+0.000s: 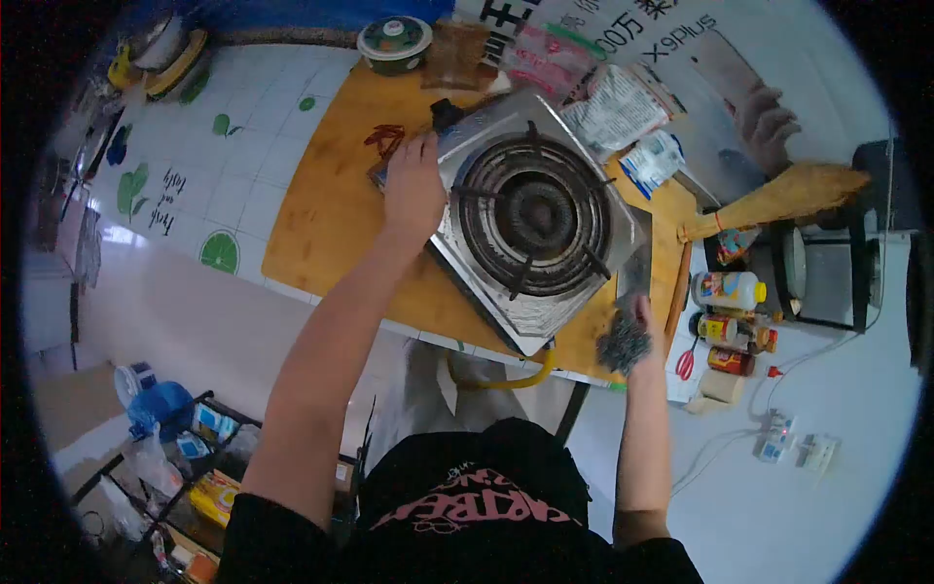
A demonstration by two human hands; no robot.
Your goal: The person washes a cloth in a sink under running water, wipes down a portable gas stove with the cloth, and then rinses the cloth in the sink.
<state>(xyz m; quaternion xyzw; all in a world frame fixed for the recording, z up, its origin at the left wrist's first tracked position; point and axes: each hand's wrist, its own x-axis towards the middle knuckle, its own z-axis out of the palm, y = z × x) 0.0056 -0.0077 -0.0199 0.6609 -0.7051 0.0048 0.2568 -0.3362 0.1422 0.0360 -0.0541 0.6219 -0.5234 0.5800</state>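
Observation:
A single-burner gas stove with a shiny steel top and a black pan support sits turned at an angle on a wooden board. My left hand grips the stove's left edge, its fingertips partly hidden. Close to those fingers are a black knob and some dried red chillies. In my right hand is a grey steel wool scourer, held low beside the stove's right corner. From the stove's underside a yellow hose curves down over the board's front edge.
Behind the stove are a lidded bowl, a bag of brown food and a white packet. To the right, a straw brush, sauce bottles and red-handled scissors stand close. A shelf rack occupies the lower left.

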